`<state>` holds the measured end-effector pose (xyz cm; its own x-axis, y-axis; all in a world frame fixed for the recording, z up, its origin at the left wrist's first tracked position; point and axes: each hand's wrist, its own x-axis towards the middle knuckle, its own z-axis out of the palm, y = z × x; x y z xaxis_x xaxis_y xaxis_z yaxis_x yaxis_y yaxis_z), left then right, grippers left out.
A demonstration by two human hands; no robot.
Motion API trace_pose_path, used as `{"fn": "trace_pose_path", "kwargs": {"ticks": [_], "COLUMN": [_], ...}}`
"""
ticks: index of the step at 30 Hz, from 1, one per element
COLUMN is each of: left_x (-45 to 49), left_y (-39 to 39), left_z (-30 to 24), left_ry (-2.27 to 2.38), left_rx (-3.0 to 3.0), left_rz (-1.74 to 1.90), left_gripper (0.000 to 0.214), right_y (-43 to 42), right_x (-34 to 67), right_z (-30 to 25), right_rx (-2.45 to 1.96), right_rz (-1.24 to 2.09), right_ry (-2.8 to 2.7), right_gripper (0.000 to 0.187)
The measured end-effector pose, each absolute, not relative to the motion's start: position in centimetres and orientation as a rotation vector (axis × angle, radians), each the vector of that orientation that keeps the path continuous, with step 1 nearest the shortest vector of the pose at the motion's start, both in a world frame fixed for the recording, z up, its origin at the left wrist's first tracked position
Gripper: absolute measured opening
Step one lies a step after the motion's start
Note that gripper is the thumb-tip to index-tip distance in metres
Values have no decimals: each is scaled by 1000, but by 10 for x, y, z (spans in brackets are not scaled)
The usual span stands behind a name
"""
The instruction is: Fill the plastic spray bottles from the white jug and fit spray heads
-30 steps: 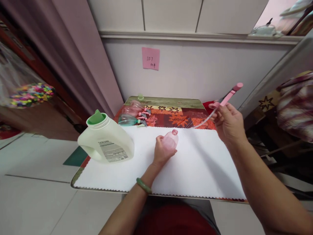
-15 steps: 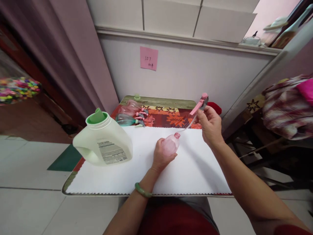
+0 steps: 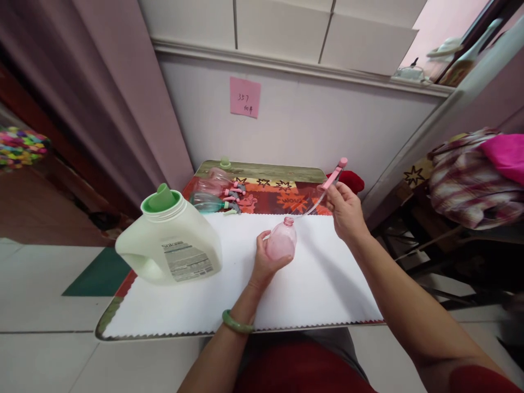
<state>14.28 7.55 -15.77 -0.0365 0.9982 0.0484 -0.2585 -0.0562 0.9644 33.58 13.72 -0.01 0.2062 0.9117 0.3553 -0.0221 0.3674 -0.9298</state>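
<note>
My left hand (image 3: 265,262) is wrapped round a small pink see-through bottle (image 3: 281,241), held nearly upright above the white mat with its neck uncapped. Raised to the right of it, my right hand (image 3: 346,210) pinches a pink and grey trigger spray head (image 3: 334,176). A thin clear tube curves down from the spray head toward the bottle's mouth; its lower end is hard to make out and seems to lie beside or behind the neck. Left of my hands stands a large pale green detergent jug (image 3: 180,234), its cap off and a green spout showing.
Several pink and green spray bottles (image 3: 210,188) lie on their sides at the table's back left, near a small green cap (image 3: 225,162). A white mat (image 3: 327,295) covers the table's front. Behind is a wall with a pink note (image 3: 244,97); a red object (image 3: 352,181) sits at the back right.
The bottle in my left hand has tipped more upright. The spray head has turned in my right hand, with less of its grey part showing. The whole view has shifted slightly.
</note>
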Motion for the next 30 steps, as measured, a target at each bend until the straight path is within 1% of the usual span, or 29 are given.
{"fn": "trace_pose_path", "kwargs": {"ticks": [5, 9, 14, 17, 20, 23, 27, 30], "left_x": [141, 140, 141, 145, 149, 149, 144, 142], "left_y": [72, 69, 65, 61, 57, 53, 52, 52], "left_z": [-157, -150, -145, -146, -148, -146, -143, -142], "left_ry": [871, 659, 554, 573, 571, 559, 537, 546], "left_rx": [937, 802, 562, 446, 292, 233, 239, 270], "left_rz": [1293, 1216, 1095, 1128, 1177, 1168, 1113, 1052], "left_gripper": [77, 77, 72, 68, 63, 66, 74, 82], "right_y": [153, 156, 138, 123, 112, 105, 99, 96], "right_x": [343, 341, 320, 303, 289, 282, 281, 285], "right_z": [6, 7, -30, -59, -76, -79, -75, -75], "right_rx": [-1023, -1042, -1068, -1053, -1017, -962, -878, -855], "right_rz": [880, 1015, 1159, 1214, 1258, 1347, 1419, 1407], "right_ry": [-1126, -1222, -1254, -1179, -1076, -983, -947, -975], "right_gripper": [43, 43, 42, 46, 49, 50, 42, 39]}}
